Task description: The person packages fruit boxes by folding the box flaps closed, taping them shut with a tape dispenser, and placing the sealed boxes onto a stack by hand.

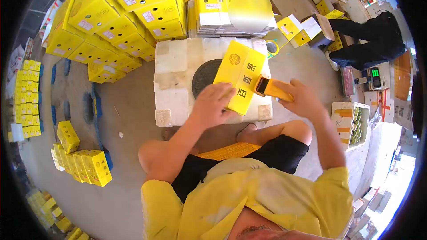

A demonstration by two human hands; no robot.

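A yellow carton (242, 73) with black lettering lies tilted on a white foam box (173, 91). My left hand (213, 102) grips its near left corner, the thumb by the lower edge. In my right hand (300, 98) is an orange tape dispenser (271, 89), with my fingers closed around its handle. The dispenser's dark head meets the carton's right edge; whether tape is sticking there I cannot tell. A dark round disc (203, 78) on the foam box is partly covered by the carton.
Stacked yellow cartons (115, 22) rise at the back left, and flattened cartons (213, 9) are piled behind the foam box. Several cartons (95, 166) stand on the floor at left. To the right are a crate of green fruit (356, 124), a scale display (376, 78) and another person's dark-trousered legs (364, 40).
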